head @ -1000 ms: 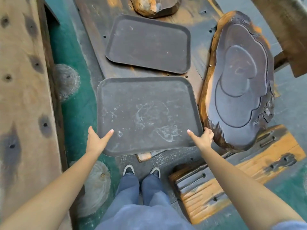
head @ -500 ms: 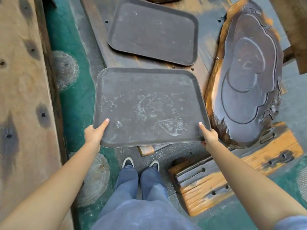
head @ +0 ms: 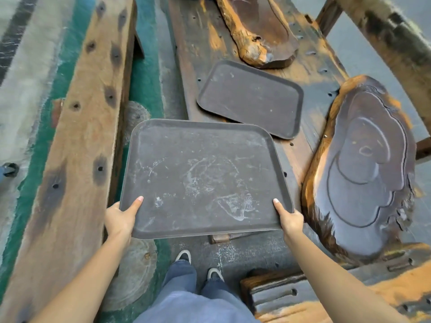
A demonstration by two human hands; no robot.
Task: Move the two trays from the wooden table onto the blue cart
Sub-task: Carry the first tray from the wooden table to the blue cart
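A large dark scuffed tray [head: 203, 178] hangs in the air in front of me, raised off the wooden table [head: 310, 66]. My left hand [head: 120, 220] grips its near left corner, thumb on top. My right hand [head: 290, 220] grips its near right corner the same way. A second, smaller dark tray [head: 250, 97] lies flat on the table beyond the first. No blue cart shows in this view.
A carved dark wooden slab [head: 363, 169] lies to the right of the held tray, another carved slab [head: 258, 26] at the far end. A long wooden beam [head: 77, 148] runs along the left over green floor. My feet [head: 198, 264] stand below the tray; a wooden block [head: 303, 297] sits near right.
Both hands closed on the near corners of the large tray and lifted it off the table toward me. The view has tilted up, showing more of the table's far end.
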